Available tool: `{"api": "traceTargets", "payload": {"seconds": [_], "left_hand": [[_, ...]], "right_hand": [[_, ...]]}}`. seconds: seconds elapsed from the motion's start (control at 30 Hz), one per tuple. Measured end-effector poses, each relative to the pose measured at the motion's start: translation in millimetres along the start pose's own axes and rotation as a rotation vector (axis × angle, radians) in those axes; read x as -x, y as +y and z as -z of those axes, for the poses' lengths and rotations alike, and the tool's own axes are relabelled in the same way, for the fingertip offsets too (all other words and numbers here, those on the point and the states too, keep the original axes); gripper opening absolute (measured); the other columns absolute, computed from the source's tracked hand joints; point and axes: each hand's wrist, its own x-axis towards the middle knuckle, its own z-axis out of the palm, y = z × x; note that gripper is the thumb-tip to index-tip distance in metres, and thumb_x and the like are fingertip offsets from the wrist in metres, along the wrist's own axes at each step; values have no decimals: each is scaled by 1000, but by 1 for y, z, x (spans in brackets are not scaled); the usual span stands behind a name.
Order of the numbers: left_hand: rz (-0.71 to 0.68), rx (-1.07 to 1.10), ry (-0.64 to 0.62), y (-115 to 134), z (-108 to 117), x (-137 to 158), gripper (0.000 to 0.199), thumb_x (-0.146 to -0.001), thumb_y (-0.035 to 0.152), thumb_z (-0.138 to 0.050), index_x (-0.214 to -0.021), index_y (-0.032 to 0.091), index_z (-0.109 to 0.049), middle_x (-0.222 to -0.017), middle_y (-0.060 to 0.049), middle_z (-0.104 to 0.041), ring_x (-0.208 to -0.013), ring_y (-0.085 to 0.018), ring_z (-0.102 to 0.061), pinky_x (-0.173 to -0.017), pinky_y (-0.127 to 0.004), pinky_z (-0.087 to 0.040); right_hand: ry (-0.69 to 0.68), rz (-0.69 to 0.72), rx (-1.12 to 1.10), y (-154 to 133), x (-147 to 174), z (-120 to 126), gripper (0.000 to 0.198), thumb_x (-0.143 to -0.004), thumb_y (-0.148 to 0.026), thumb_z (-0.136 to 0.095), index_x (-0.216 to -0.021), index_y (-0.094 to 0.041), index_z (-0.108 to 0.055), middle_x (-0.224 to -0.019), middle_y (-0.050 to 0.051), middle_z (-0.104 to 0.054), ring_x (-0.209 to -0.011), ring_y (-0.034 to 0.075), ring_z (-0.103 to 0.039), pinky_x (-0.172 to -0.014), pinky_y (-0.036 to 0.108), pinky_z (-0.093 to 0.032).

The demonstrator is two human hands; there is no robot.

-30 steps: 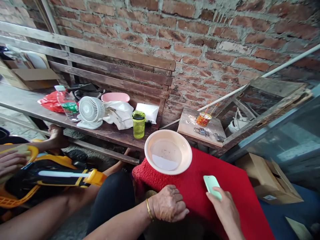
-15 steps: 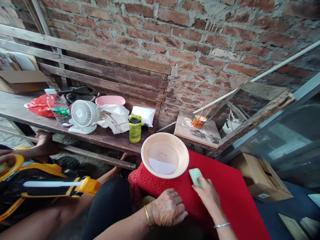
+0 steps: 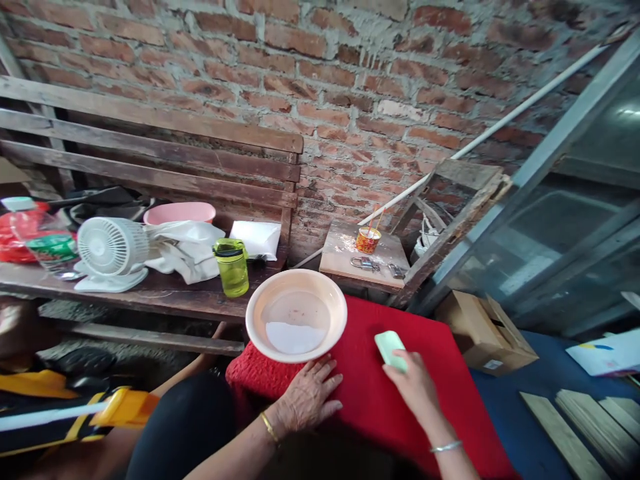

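Observation:
A pale pink basin [image 3: 256, 327] with a little water in it stands on a red cloth [image 3: 445, 360] draped over a low surface in front of me. My left hand [image 3: 306, 399] lies flat on the cloth with its fingers spread, the fingertips right at the basin's near rim. To the right of the basin, my right hand [image 3: 416, 388] holds a pale green bar [image 3: 389, 347] against the cloth. Each wrist carries a bangle.
A wooden bench on the left holds a small white fan [image 3: 111, 251], a green bottle [image 3: 233, 267], a pink bowl [image 3: 179, 212] and white cloth. A small stool [image 3: 345, 257] with a cup stands behind. A cardboard box [image 3: 483, 330] sits right. Another person's legs are at lower left.
My view has swung right. My right hand slid the green bar left, closer to the basin. My left hand uncurled and moved up to the basin's rim.

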Motion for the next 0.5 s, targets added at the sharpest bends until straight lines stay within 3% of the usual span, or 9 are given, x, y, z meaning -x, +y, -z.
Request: {"api": "traceTargets", "payload": {"seconds": [0.1,0.17,0.23,0.4,0.5], "left_hand": [[-8,-59,-13,-4,-10,2,53,-96,52,-67,-142,26,-61,-147,-10,-61,-136,-32,-54,-112,-49,-46],[-1,-91,5,-7,-13,3,53,-96,50,-67,-144,27,-59,-147,-8,-61,-138,-31,-53,-112,-48,-47],[-3,-120,32,-9,-15,5,52,-97,50,-66,-144,28,-59,-146,-7,-62,-138,-30,-53,-112,-46,-47],[-62,-211,56,-15,-15,10,52,-98,54,-63,-144,31,-59,-148,-5,-61,-138,-28,-54,-114,-42,-45],[-77,-253,54,-18,-13,12,51,-98,54,-62,-144,33,-59,-149,-4,-60,-136,-26,-55,-114,-40,-45]], "right_hand": [[-60,206,11,-27,0,-31,34,-76,-37,-65,-108,-33,-74,-107,3,-67,-100,24,-68,-92,33,-51],[-65,242,67,-13,-6,-29,33,-77,-33,-65,-109,-32,-75,-106,4,-66,-100,24,-68,-91,34,-51],[-49,153,101,24,-16,-11,34,-79,-36,-64,-111,-31,-74,-106,4,-67,-98,24,-68,-87,33,-52],[19,-154,108,162,-45,63,42,-78,-43,-60,-112,-24,-75,-98,10,-70,-95,30,-71,-89,39,-53],[51,-365,-35,222,-59,88,43,-74,-51,-60,-104,-24,-75,-86,10,-72,-90,32,-71,-85,42,-54]]}}
